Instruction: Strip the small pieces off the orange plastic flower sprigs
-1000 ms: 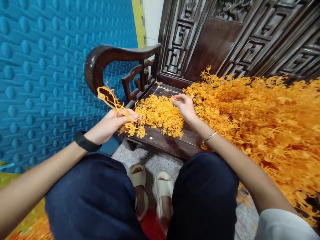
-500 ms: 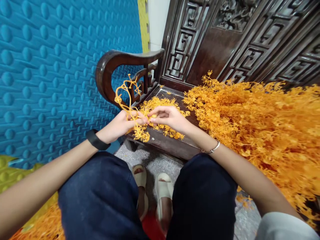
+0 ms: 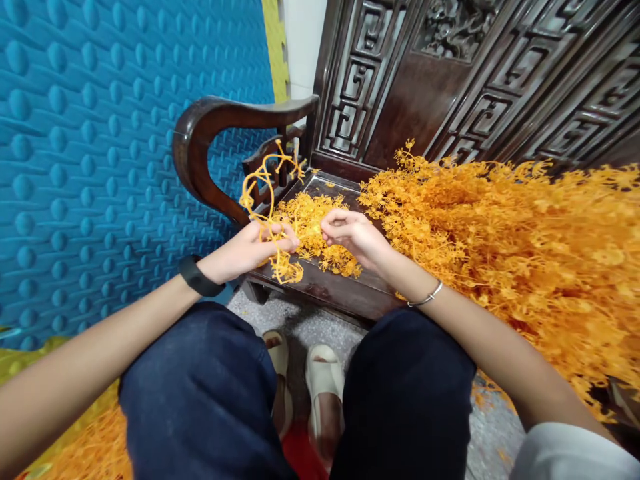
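Note:
A yellow-orange plastic stem [image 3: 249, 189] with thin curling branches is gripped in my left hand [image 3: 253, 250]. Its forked tips rise above the fingers, and a tangled clump hangs below them. My right hand [image 3: 357, 235] is a short way to the right, thumb and fingers pinched together. Whatever is between those fingertips is too small to make out. Behind and below both hands, a small pile of yellow sprig pieces [image 3: 341, 259] lies on the dark wooden bench seat [image 3: 320, 283].
A big heap of orange branched stems [image 3: 500, 227] covers the bench on the right. The curved wooden armrest [image 3: 200, 127] stands at the left, before blue padded matting [image 3: 100, 167]. A carved backrest [image 3: 400, 107] rises behind. More orange strands [image 3: 95, 447] lie at the lower left.
My right hand has moved right, away from my left hand, its fingers now pinched closer together. The stem in my left hand has swung slightly right at its top.

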Demonstrator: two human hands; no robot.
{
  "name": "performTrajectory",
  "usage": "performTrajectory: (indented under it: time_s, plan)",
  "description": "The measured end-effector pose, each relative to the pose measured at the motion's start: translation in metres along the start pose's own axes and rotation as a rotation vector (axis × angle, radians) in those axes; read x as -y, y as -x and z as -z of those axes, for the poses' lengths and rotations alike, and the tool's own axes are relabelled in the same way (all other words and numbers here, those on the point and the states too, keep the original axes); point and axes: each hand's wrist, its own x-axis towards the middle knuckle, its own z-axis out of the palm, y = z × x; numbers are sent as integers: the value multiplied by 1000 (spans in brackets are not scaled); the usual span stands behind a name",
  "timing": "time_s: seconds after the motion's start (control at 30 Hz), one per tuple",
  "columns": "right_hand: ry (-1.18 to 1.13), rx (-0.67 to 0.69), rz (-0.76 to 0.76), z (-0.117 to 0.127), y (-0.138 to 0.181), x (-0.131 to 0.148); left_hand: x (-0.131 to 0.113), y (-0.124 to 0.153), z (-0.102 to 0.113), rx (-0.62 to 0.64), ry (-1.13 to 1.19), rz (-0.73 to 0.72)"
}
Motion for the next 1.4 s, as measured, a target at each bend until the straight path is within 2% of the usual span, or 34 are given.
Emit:
performTrajectory:
  time_s: [0.2,0.4,0.67,0.93,1.13,1.4]
  plan:
    - [-94,-221,-69,-4,-6,4,-2,-9,-8,-49,-17,18]
    - [3,-392,77,-6,-14,7,-4,-16,-16,-142,31,62]
    - [25,-526,101,-9,-25,6,-8,-23,-23,-222,93,84]
    - [75,-654,92,-19,-57,-2,-5,-28,-21,-372,172,36]
    - [133,-721,140,-38,-80,-6,-6,-27,-19,-475,269,53]
    - [155,-800,109,-62,-96,-9,0,-29,-18,-620,400,79]
